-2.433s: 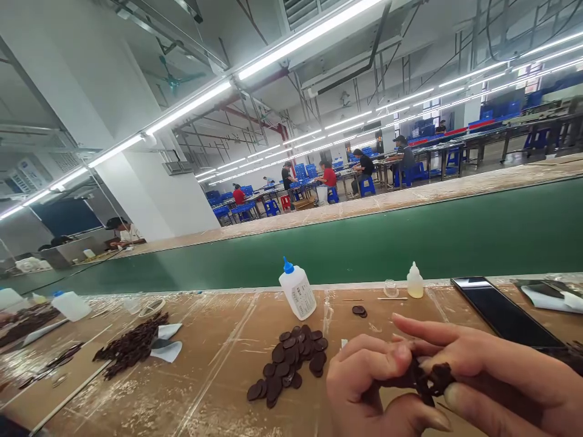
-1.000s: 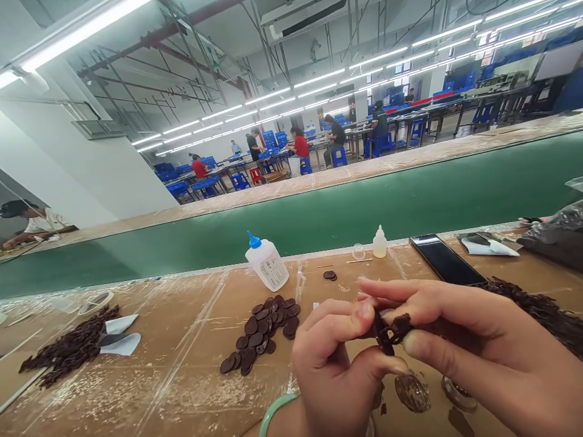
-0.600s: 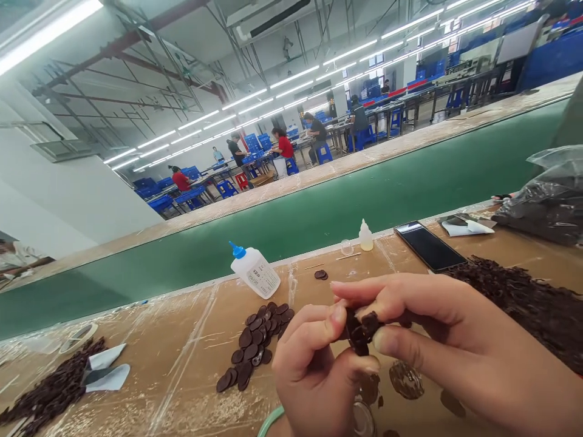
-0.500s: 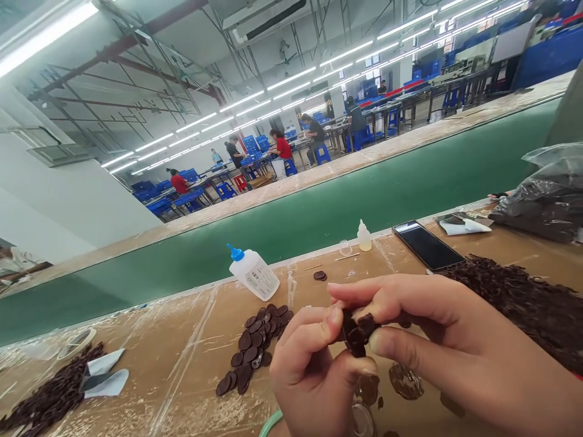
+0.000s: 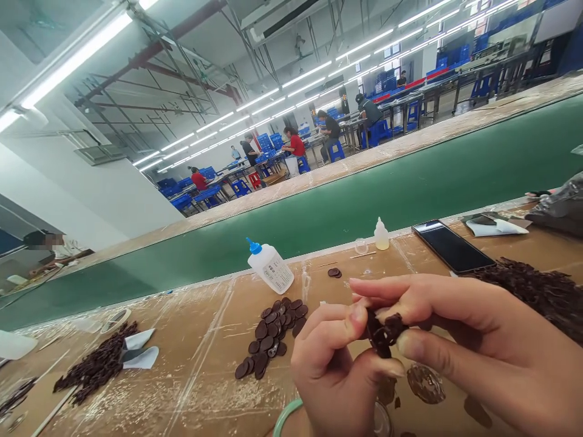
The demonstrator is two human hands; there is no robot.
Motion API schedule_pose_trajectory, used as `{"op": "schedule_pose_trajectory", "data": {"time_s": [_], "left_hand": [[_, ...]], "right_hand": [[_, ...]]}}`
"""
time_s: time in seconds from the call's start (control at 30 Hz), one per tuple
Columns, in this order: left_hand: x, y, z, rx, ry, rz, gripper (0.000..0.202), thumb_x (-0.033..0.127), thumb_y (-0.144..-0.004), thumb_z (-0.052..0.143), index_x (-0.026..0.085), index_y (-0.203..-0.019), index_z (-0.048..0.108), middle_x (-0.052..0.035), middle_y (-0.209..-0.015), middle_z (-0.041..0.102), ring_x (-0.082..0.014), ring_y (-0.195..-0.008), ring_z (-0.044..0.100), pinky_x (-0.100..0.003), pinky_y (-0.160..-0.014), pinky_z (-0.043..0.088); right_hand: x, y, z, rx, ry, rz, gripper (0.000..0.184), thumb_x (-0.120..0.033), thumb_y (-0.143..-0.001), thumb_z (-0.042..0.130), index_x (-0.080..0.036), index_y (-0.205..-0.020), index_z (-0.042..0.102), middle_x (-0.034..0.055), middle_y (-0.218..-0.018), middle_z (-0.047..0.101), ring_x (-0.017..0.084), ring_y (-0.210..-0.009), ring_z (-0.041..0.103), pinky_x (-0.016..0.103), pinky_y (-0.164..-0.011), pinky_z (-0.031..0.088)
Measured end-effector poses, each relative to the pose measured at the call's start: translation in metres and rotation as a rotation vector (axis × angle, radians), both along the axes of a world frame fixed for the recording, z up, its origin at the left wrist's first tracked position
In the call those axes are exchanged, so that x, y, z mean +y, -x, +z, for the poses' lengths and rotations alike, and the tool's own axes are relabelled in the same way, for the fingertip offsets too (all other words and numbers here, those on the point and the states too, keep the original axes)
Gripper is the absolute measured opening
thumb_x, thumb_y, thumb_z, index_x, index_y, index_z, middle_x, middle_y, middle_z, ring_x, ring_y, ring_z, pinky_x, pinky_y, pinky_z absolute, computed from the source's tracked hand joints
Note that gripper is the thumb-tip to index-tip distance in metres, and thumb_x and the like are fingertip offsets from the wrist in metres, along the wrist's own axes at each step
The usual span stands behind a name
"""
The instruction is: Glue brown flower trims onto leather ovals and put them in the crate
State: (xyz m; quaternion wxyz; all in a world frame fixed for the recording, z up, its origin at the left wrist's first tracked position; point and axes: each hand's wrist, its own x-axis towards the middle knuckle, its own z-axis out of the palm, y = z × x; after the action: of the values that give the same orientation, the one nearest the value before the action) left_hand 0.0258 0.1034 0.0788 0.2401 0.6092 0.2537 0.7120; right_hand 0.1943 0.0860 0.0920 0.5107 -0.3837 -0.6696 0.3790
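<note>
My left hand (image 5: 337, 370) and my right hand (image 5: 473, 346) meet above the brown bench, both pinching one small dark brown piece (image 5: 382, 332) between thumbs and fingertips. A green bangle (image 5: 285, 419) circles my left wrist. Left of my hands lies a pile of dark brown discs (image 5: 273, 337). A large heap of dark brown pieces (image 5: 537, 291) spreads at the right, behind my right hand. Under my hands lie round glassy bits (image 5: 426, 383) on the bench.
A white glue bottle with a blue cap (image 5: 269, 266) lies tilted near the green conveyor belt (image 5: 319, 218). A small dropper bottle (image 5: 381, 235), a black phone (image 5: 452, 247), a plastic bag (image 5: 560, 206) and another dark pile with paper (image 5: 104, 364) sit on the bench. People work at far tables.
My view has swung down and then slightly left, so the bench shifts in frame. Both hands stay closed on the same dark piece, turning it a little.
</note>
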Motion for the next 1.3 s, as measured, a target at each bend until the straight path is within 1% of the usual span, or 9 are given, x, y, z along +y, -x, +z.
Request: {"op": "schedule_pose_trajectory", "data": {"time_s": [0.13,0.3,0.37,0.57,0.77,0.93,1.03,1.17,1.3], "left_hand": [[0.0,0.0,0.0,-0.008,-0.002,-0.002,0.031,0.041,-0.064,0.096,0.027,-0.088,0.082,0.0009,-0.081,0.079,-0.0151,-0.07,0.075,-0.022,-0.066,0.063],[0.001,-0.001,0.001,0.001,-0.013,0.007,0.031,0.042,-0.065,0.094,0.027,-0.088,0.081,0.0008,-0.08,0.078,-0.0153,-0.07,0.076,-0.021,-0.066,0.063],[0.001,0.0,0.0,0.007,-0.014,0.011,0.032,0.043,-0.065,0.094,0.027,-0.089,0.081,0.0006,-0.081,0.078,-0.0155,-0.07,0.076,-0.022,-0.066,0.063],[-0.001,0.001,-0.001,0.023,-0.007,0.001,0.031,0.041,-0.067,0.094,0.025,-0.09,0.081,-0.001,-0.083,0.078,-0.018,-0.073,0.077,-0.027,-0.069,0.066],[-0.001,0.0,0.003,0.011,-0.019,0.028,0.031,0.04,-0.065,0.095,0.024,-0.087,0.081,0.0,-0.078,0.077,-0.0154,-0.068,0.075,-0.022,-0.065,0.063],[0.0,-0.001,0.003,0.016,-0.018,0.009,0.031,0.039,-0.065,0.095,0.025,-0.089,0.081,-0.0003,-0.077,0.077,-0.0176,-0.069,0.076,-0.027,-0.069,0.065],[0.0,-0.001,0.002,-0.003,-0.017,-0.006,0.03,0.038,-0.066,0.095,0.025,-0.089,0.081,0.0004,-0.08,0.078,-0.0161,-0.073,0.076,-0.024,-0.071,0.065],[0.0,-0.001,0.002,-0.005,-0.012,-0.013,0.03,0.037,-0.066,0.095,0.024,-0.089,0.081,0.0017,-0.081,0.078,-0.0135,-0.072,0.075,-0.021,-0.072,0.065],[-0.001,0.001,0.003,0.019,-0.023,0.004,0.03,0.038,-0.066,0.095,0.022,-0.087,0.081,0.0008,-0.08,0.078,-0.0141,-0.071,0.076,-0.02,-0.07,0.064]], "right_hand": [[-0.003,-0.001,-0.001,-0.016,-0.002,0.003,0.009,-0.041,-0.094,0.069,-0.034,-0.089,0.071,-0.0049,-0.136,0.072,0.024,-0.126,0.067,0.036,-0.106,0.056],[-0.001,-0.002,0.001,-0.013,0.006,-0.002,0.007,-0.041,-0.092,0.071,-0.035,-0.089,0.071,-0.0061,-0.133,0.073,0.023,-0.124,0.068,0.035,-0.104,0.057],[0.0,-0.002,0.001,-0.014,-0.003,-0.013,0.008,-0.041,-0.093,0.071,-0.035,-0.088,0.071,-0.0055,-0.132,0.074,0.024,-0.123,0.069,0.036,-0.104,0.057],[0.001,0.0,0.001,-0.023,-0.013,-0.009,0.006,-0.041,-0.093,0.071,-0.035,-0.092,0.071,-0.0051,-0.134,0.073,0.023,-0.124,0.069,0.035,-0.104,0.057],[-0.001,0.0,0.003,-0.029,-0.029,-0.006,0.004,-0.04,-0.095,0.068,-0.037,-0.094,0.07,-0.0081,-0.135,0.072,0.021,-0.125,0.068,0.033,-0.104,0.057],[-0.001,0.001,0.002,-0.033,-0.021,0.013,0.006,-0.04,-0.095,0.069,-0.037,-0.091,0.072,-0.0083,-0.137,0.071,0.022,-0.128,0.066,0.034,-0.107,0.054],[0.002,0.001,0.005,-0.049,-0.023,0.018,0.009,-0.041,-0.095,0.068,-0.036,-0.089,0.073,-0.008,-0.137,0.071,0.021,-0.128,0.066,0.032,-0.106,0.055],[0.004,-0.001,0.011,-0.047,-0.04,0.014,0.014,-0.044,-0.095,0.068,-0.034,-0.087,0.073,-0.0053,-0.13,0.075,0.021,-0.12,0.071,0.031,-0.101,0.058],[0.002,-0.001,0.011,-0.057,-0.062,0.027,0.014,-0.042,-0.096,0.066,-0.035,-0.087,0.074,-0.0065,-0.131,0.074,0.019,-0.119,0.072,0.029,-0.1,0.058]]}}
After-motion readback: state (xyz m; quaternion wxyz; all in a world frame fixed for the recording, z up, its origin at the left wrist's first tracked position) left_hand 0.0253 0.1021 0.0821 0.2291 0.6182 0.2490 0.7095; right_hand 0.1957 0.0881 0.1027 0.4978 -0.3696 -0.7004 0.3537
